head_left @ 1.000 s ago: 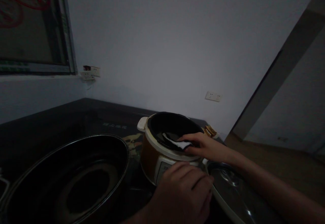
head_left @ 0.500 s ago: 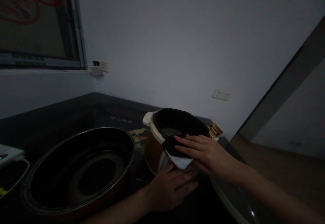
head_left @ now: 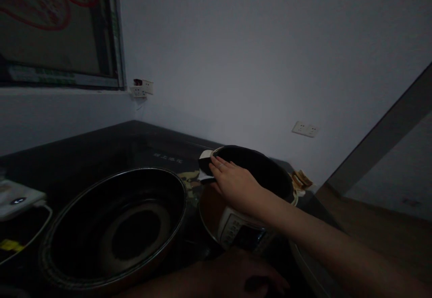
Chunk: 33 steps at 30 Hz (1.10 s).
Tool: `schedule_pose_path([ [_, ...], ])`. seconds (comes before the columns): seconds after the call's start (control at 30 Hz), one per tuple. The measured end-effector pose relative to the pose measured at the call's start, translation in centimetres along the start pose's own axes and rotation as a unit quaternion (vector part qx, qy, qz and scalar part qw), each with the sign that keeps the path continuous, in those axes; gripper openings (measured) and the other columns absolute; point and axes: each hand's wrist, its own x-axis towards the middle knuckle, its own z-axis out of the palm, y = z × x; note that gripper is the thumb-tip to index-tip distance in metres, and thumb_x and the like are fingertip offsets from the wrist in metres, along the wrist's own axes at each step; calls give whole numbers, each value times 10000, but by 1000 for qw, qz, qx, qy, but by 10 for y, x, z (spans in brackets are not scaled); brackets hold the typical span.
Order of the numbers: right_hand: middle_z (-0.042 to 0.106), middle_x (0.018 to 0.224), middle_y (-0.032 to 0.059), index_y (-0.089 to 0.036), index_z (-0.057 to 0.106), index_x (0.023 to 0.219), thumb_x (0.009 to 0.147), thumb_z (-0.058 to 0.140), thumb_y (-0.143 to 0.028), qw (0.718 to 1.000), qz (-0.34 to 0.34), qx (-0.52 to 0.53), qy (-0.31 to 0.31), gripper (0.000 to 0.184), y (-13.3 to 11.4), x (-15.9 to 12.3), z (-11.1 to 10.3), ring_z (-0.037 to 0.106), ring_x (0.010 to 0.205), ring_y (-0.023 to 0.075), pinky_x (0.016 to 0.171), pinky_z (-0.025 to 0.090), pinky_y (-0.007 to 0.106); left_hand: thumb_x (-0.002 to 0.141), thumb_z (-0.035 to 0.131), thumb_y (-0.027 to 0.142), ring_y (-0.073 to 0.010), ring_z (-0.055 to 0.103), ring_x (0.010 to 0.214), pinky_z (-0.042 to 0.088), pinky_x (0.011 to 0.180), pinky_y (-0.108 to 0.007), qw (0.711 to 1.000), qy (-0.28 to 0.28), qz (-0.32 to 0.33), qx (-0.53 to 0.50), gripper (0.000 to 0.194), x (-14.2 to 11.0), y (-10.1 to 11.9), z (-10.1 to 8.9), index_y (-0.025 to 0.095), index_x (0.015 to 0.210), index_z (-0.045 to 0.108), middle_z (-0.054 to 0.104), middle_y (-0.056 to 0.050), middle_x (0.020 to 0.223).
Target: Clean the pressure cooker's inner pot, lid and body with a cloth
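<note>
- Nearest, the left hand (head_left: 241,273) lies low in front of the cooker; it is too dark to tell how its fingers are set, or whether they hold anything.
- At lower right, partly under the right forearm, is the dim curved edge of what looks like a lid (head_left: 315,273).
- At the left, a wide dark pan (head_left: 143,230) stands just beside the cooker, its inside showing a pale ring.
- The right hand (head_left: 236,183) holds the black-and-white cloth (head_left: 204,166), fingers long and close together, pressed over it.
- The cloth has just shifted from the cooker's front rim to its left side, where it touches the rim beside the white handle (head_left: 206,154). The contact now seems to be on the outer edge, no longer at the front.
- The cooker (head_left: 213,212) stands upright and open, with its dark inner pot (head_left: 258,160) in place; the front panel (head_left: 236,228), which the hands and cloth partly covered, shows more fully now.
- Past its right side sits a crumpled brown item (head_left: 301,180), unclear in the gloom.
- Farther back, wall sockets (head_left: 305,129) are set above the black counter (head_left: 135,131).
</note>
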Motion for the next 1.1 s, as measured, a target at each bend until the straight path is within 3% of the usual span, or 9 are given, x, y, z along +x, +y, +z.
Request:
schedule_pose_path([
  [0.13,365,1494,187,-99,499,1362,891,535,-181,1000,4,16,5,479,3,18,1,352,1387,320,1085,393,504,816,438,31,-124,633,1127,503,957,-293,994,76,-49,-63,524,2,3,3,160,1324,447,666,-66,1233],
  [0.2,365,1495,186,-76,488,1369,896,506,-160,1000,-9,15,10,480,5,15,2,356,1386,305,1106,379,467,818,430,30,-117,652,1084,524,915,-267,992,109,-53,-16,524,2,5,3,155,1327,436,680,-65,1196],
  [0.3,378,1491,171,-68,480,1376,891,487,-138,999,-32,13,8,490,6,1,2,344,1393,285,1125,358,439,832,473,84,-122,628,1110,506,938,-237,982,131,6,136,444,3,15,-5,168,1265,521,666,-41,1217],
  [0.43,425,1470,133,-97,496,1369,863,498,-108,997,-61,42,-7,506,10,-28,-5,319,1406,254,1135,347,431,871,486,167,-174,598,1129,473,984,-303,924,189,55,329,332,1,39,-28,161,1184,596,663,-67,1199],
  [0.57,463,1454,81,-158,510,1363,874,505,-130,991,-87,99,-32,490,18,-50,-14,343,1397,207,1148,329,409,902,488,260,-231,619,1056,477,958,-383,865,232,-17,445,331,-4,56,-42,148,1194,597,684,-97,1113],
  [0.67,460,1455,91,-143,488,1380,882,503,-149,990,-83,106,-37,498,18,-52,-15,335,1401,207,1146,332,410,908,496,318,-244,622,1068,482,955,-379,851,223,-61,471,366,-9,58,-44,125,1206,586,687,-104,1124],
  [0.77,393,1490,125,-85,442,1404,871,497,-131,995,-70,67,-35,538,13,-40,-10,279,1422,237,1145,326,436,887,545,402,-277,561,1200,428,1041,-409,862,179,-78,468,481,-12,56,-46,120,1276,542,640,-121,1248],
  [0.9,358,1504,146,-63,390,1430,873,460,-102,997,-73,16,-12,563,11,-9,0,281,1420,249,1138,335,443,928,487,419,-258,458,1324,338,1127,-417,881,122,-106,445,567,-14,56,-52,129,1408,408,544,-121,1393],
  [1.1,435,1456,197,-33,431,1393,926,455,-162,999,-33,-28,-11,486,16,43,6,388,1372,266,1110,367,395,971,372,411,-266,342,1404,329,1139,-414,867,128,-117,468,601,-20,59,-61,73,1464,303,376,-145,1516],
])
